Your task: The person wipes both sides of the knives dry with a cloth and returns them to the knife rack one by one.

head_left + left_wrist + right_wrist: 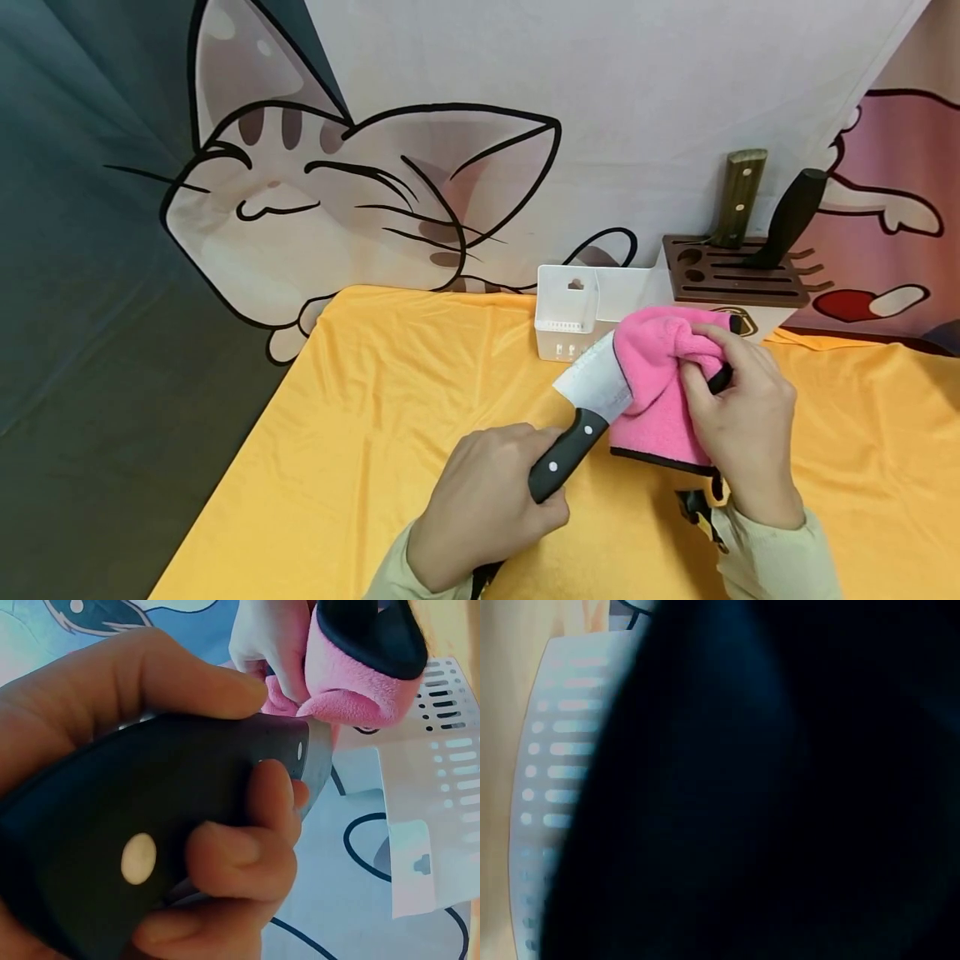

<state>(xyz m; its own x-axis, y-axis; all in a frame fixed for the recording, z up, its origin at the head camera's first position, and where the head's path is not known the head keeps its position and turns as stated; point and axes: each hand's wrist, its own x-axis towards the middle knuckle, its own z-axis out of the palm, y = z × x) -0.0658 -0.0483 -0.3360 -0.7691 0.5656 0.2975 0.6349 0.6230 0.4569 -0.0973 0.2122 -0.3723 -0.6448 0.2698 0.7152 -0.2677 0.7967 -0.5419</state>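
My left hand (495, 492) grips the black riveted handle (568, 455) of a cleaver, its blade tilted up and to the right. A pink cloth (656, 433) with black edging covers the far part of the blade (596, 379), while the part near the handle shows bare. With thumb and fingers, my right hand (750, 417) pinches the bunched cloth over the blade. In the left wrist view, fingers curl round the handle (150, 802), with the cloth (360, 697) beyond. A large dark shape blocks most of the right wrist view.
Behind the hands stands a white knife rack (566, 308) with a brown slotted top (738, 287). It holds a wooden-handled knife (738, 200) and a black-handled one (791, 217). A yellow cloth (337, 467) covers the table, with a cat-printed backdrop (270, 250) behind.
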